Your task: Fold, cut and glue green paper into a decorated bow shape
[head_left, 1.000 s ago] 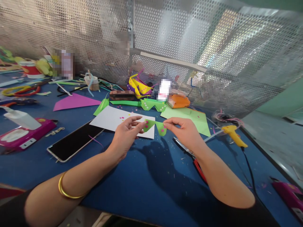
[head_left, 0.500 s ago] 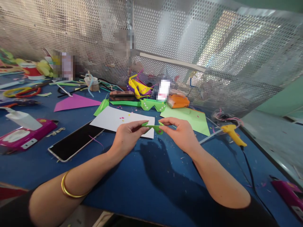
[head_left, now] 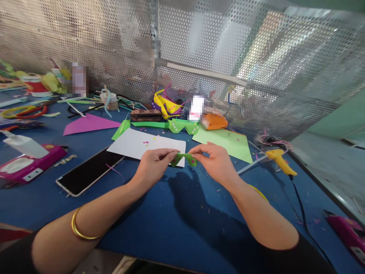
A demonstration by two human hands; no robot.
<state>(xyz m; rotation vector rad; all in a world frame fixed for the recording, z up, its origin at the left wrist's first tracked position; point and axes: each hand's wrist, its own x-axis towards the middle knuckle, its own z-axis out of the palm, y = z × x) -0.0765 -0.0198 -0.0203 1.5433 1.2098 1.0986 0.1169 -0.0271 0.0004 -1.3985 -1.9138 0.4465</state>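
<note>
Green paper glasses [head_left: 185,156] with pink spots are held up between my two hands, over the edge of a white paper sheet [head_left: 131,144]. My left hand [head_left: 156,164] pinches one end of them between thumb and fingers. At the other end, my right hand [head_left: 213,159] has the same kind of pinch. Small pink and yellow paper bits [head_left: 146,142] lie on the white sheet. Behind it rests another pair of green glasses [head_left: 184,126] with pale spots. A light green sheet [head_left: 228,144] lies beyond my right hand.
A phone [head_left: 88,173] lies at left, partly under the white sheet. Nearby are a magenta power strip [head_left: 34,167], a purple sheet [head_left: 89,125] and scissors [head_left: 25,112]. A yellow glue gun [head_left: 281,160] with a black cord is at right. Perforated metal [head_left: 199,45] stands behind the table.
The green glasses have tipped in my fingers, so more of their spotted face shows. Both hands keep their pinch and stay nearly in place.
</note>
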